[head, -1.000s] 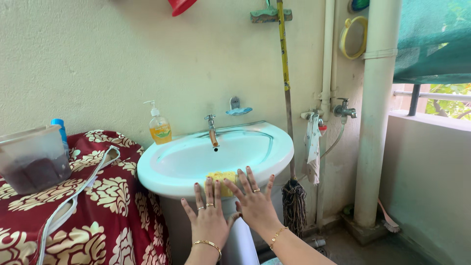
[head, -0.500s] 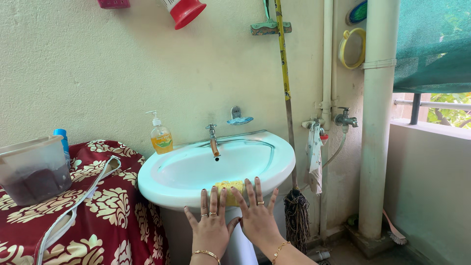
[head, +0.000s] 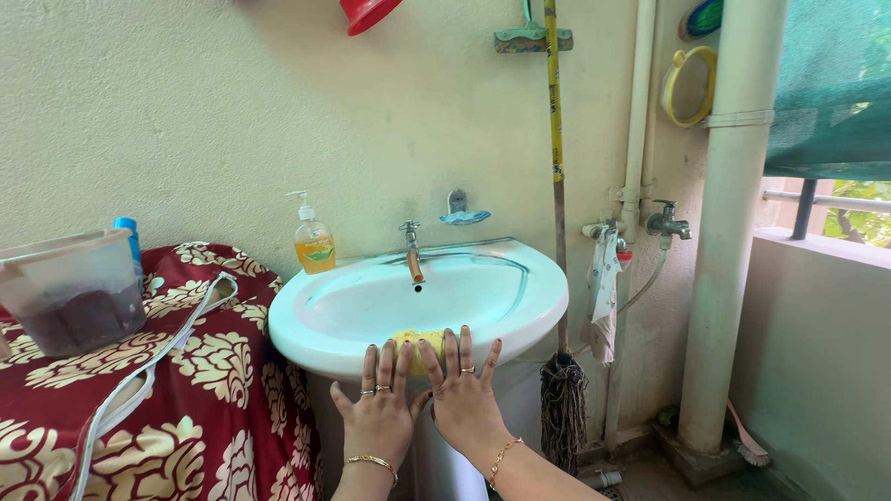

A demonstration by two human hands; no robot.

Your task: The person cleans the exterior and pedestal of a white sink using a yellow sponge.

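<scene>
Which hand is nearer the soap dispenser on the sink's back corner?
Left. The left hand rests at the sink's front rim, below and slightly right of the soap dispenser; the right hand lies farther right, beside it.

Both your hands — left hand [head: 379, 413], right hand [head: 464, 394] — rest flat, fingers spread, on the yellow sponge [head: 415, 344] at the white sink's [head: 520, 297] front rim.

soap bottle [head: 315, 243], mop [head: 562, 390], wall tap [head: 670, 224]
</scene>
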